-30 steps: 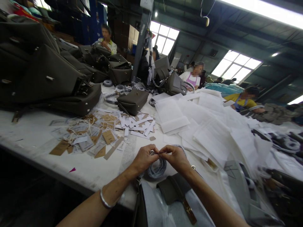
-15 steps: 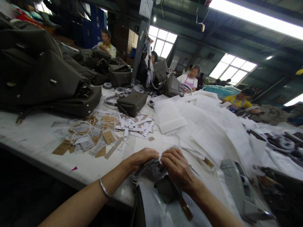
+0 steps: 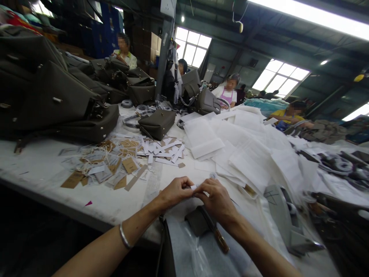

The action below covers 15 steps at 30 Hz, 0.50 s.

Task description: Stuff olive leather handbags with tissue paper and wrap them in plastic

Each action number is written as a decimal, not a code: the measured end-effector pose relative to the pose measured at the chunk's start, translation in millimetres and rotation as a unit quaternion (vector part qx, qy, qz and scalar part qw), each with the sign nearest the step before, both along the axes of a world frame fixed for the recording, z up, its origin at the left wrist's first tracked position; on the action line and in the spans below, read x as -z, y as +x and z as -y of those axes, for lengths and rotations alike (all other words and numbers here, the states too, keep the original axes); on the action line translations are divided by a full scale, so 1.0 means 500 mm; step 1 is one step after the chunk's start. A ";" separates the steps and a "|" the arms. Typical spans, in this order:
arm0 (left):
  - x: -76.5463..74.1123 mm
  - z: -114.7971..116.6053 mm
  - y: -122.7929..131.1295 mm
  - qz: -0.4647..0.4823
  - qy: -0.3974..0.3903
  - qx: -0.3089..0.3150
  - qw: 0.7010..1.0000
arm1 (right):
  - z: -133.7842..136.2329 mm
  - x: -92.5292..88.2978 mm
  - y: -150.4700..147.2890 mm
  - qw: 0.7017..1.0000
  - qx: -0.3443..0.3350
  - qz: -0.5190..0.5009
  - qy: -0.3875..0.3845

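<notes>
Fingertips together, my left hand (image 3: pixel 176 192) pinches a small white strip (image 3: pixel 193 187). My right hand (image 3: pixel 216 198) meets it from the other side, thumb and forefinger closed on the same strip. Just below both hands lies a dark olive bag (image 3: pixel 198 221) with a brass-coloured fitting (image 3: pixel 221 243). A pale grey-blue sheet (image 3: pixel 184 250) and crinkled clear plastic cover part of it, near the table edge. My palms hide whatever lies beneath the fingers.
Dark bags (image 3: pixel 57 92) pile up on the left. Brown tags (image 3: pixel 129 165) and white strips (image 3: pixel 164 150) lie scattered ahead. White sheets (image 3: pixel 242 142) heap to the right, beside a grey tape dispenser (image 3: pixel 284 219). Several people work beyond the table (image 3: pixel 34 165).
The plastic-wrapped loop that was under my fingers no longer shows between them. My hands have drawn slightly apart, and the white strip is now visible between the fingertips. The view has shifted slightly.
</notes>
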State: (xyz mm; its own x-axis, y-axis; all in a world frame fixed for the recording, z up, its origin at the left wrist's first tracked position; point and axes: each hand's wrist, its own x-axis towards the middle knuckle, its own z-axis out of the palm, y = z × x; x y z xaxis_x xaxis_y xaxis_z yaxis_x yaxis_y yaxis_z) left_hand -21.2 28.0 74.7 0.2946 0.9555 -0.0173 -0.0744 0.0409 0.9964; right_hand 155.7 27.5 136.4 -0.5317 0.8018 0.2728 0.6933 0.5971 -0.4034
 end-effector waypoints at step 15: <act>-0.027 0.009 0.011 -0.095 0.018 -0.013 0.995 | -0.008 -0.020 -0.003 0.964 0.120 -0.077 -0.227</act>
State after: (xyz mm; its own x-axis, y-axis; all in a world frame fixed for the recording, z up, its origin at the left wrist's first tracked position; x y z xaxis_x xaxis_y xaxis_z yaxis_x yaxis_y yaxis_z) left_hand -15.4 23.4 88.3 0.2654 0.9635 -0.0350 0.1140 0.0047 0.9935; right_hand 154.3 31.6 146.4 -0.2983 0.9516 -0.0737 0.7008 0.1659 -0.6938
